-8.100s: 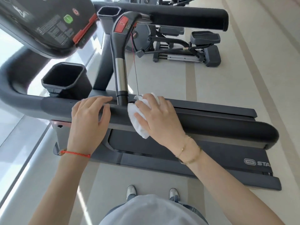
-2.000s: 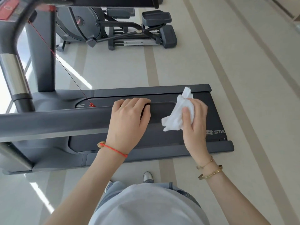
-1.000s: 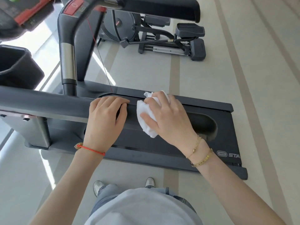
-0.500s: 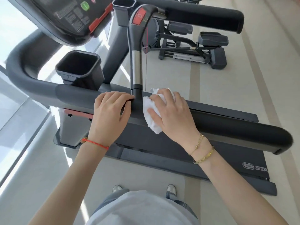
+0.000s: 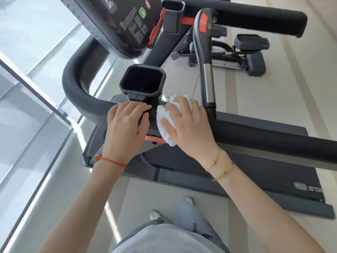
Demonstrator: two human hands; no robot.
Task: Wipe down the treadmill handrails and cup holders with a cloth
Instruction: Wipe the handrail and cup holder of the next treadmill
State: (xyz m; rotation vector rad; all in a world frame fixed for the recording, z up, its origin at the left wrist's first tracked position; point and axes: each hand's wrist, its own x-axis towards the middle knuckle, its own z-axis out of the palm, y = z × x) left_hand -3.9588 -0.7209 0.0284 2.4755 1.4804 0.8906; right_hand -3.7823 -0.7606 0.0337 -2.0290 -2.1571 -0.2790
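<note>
From the head view I look down on my two hands at the near handrail [image 5: 264,141] of the treadmill, a thick dark bar running from the lower right up to a bend at the left. My right hand [image 5: 187,125] has its grip curled over a white cloth [image 5: 164,121], fingers wrapped across the top of the rail and thumb lying on the cloth's front face, so the cloth is pressed between palm and rail. The cloth sits just beside the base of the near cup holder [image 5: 143,82], a dark square-mouthed cup (its inside too dark for me to read) mounted on the rail. My left hand [image 5: 125,125] rests on the same rail just left of the cloth, fingers fairly straight and lying over the top, fingertips touching the foot of the cup holder; it pinches nothing. A red string bracelet [image 5: 111,161] circles that wrist, and gold bracelets [image 5: 221,166] the right one.

An upright grab bar [image 5: 206,66] with a silver band and a red patch near its top rises from the rail just right of my right hand. Above it the console [image 5: 125,21] tilts over, with a second cup holder [image 5: 172,13] beside it and the far handrail [image 5: 255,16] beyond. The treadmill deck [image 5: 255,178] lies below the rail, and another exercise machine [image 5: 246,52] stands on the pale floor [image 5: 300,88] behind.
</note>
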